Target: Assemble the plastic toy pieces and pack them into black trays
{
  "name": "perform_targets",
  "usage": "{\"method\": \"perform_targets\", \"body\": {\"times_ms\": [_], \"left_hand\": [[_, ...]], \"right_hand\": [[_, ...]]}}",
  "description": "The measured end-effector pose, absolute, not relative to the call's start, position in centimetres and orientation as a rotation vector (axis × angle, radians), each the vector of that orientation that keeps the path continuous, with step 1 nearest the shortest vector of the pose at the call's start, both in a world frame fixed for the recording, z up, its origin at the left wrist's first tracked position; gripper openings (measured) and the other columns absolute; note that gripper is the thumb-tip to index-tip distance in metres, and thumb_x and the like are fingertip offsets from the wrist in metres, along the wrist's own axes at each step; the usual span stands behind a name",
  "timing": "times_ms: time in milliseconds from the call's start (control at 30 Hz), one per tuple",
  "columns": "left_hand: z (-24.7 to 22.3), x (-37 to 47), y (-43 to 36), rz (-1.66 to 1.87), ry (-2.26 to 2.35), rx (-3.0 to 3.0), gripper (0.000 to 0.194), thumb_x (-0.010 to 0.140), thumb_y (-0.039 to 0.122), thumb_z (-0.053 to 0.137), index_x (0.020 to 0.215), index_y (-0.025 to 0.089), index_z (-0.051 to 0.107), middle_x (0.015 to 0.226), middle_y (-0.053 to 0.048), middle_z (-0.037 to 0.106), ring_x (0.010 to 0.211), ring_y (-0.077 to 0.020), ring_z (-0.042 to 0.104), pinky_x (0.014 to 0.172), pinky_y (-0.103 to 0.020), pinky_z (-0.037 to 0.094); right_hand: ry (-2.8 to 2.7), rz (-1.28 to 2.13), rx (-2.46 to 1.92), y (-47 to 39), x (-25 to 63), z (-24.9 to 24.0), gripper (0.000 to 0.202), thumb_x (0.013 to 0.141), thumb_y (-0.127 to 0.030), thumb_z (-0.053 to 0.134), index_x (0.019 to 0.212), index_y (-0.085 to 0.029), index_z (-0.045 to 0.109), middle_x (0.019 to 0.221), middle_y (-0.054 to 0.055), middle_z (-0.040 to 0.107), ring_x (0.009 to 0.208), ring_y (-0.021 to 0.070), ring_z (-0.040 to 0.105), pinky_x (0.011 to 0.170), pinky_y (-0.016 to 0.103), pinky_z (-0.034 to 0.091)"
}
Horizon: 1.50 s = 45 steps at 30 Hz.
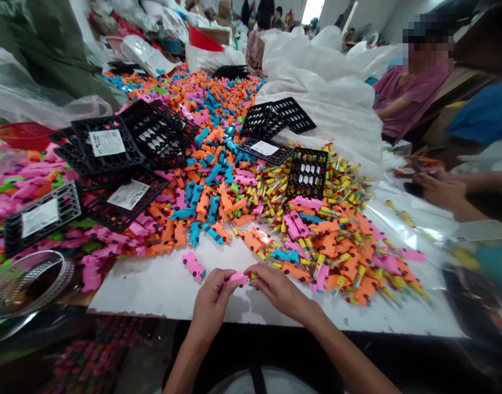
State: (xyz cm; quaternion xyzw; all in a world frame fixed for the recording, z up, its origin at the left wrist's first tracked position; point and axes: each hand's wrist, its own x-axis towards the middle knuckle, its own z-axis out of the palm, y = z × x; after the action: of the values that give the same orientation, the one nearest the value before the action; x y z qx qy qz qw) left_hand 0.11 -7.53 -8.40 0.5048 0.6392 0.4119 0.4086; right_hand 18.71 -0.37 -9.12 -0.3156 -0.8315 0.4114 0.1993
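Over the front of the white tabletop, my left hand is closed around a pink toy car. My right hand pinches a small red-and-yellow piece at the car's right end; whether it sits inside the car is hidden by my fingers. Another pink toy car lies alone just left of my left hand. To the right of my right hand spreads a mixed heap of orange toy cars and small clear tubes with yellow ends.
Behind is a large pile of orange, blue and pink toy cars. Black plastic trays with white labels lie on it. A clear basket stands at the left edge. At right, a co-worker's hands and a seated person in pink are visible.
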Motion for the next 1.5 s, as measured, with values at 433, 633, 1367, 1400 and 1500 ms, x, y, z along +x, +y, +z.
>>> {"method": "perform_targets", "body": {"times_ms": [433,633,1367,1400,1500], "left_hand": [[-8.2,0.7,-7.6,1.0,1.635,1.262,0.028,0.082,0.046,0.053,0.084,0.024,0.069,0.074,-0.003,0.062,0.073,-0.019,0.056,0.07,-0.032,0.044],[-8.3,1.5,-8.0,0.92,1.643,1.183,0.027,0.078,0.045,0.054,0.079,0.023,0.069,0.073,-0.003,0.061,0.073,-0.02,0.056,0.069,-0.033,0.043],[-8.3,-0.1,-6.3,1.119,1.826,1.252,0.042,0.085,0.047,0.049,0.118,0.022,0.058,0.106,-0.009,0.065,0.093,-0.0208,0.061,0.079,-0.036,0.052],[-8.6,-0.9,-6.1,1.146,1.929,1.307,0.042,0.087,0.046,0.048,0.119,0.021,0.057,0.106,-0.01,0.064,0.093,-0.0217,0.06,0.08,-0.038,0.052],[-10.0,-3.0,-4.1,1.129,2.175,1.558,0.038,0.09,0.034,0.043,0.121,0.017,0.055,0.115,-0.015,0.062,0.106,-0.0275,0.057,0.091,-0.048,0.049]], "right_hand": [[-2.811,0.826,-0.758,-0.7,19.3,-8.0,0.019,0.098,-0.021,0.038,0.107,-0.019,0.055,0.089,0.005,0.063,0.078,0.0176,0.058,0.069,0.028,0.044],[-2.858,0.46,-0.821,-2.5,19.5,-9.1,0.021,0.095,-0.037,0.049,0.096,-0.017,0.053,0.084,0.007,0.061,0.074,0.0204,0.056,0.064,0.031,0.039],[-2.259,0.036,-1.244,2.7,25.6,-7.7,0.033,0.098,-0.039,0.037,0.106,-0.018,0.061,0.091,0.012,0.062,0.088,0.0254,0.054,0.082,0.04,0.042],[-2.138,-0.084,-1.388,3.5,26.2,-7.1,0.036,0.096,-0.042,0.04,0.116,-0.017,0.058,0.102,0.015,0.061,0.098,0.0294,0.052,0.088,0.046,0.04],[-1.988,-0.259,-1.511,5.3,24.5,-6.3,0.045,0.094,-0.037,0.045,0.132,-0.012,0.049,0.121,0.02,0.056,0.116,0.0353,0.044,0.098,0.055,0.032]]}}
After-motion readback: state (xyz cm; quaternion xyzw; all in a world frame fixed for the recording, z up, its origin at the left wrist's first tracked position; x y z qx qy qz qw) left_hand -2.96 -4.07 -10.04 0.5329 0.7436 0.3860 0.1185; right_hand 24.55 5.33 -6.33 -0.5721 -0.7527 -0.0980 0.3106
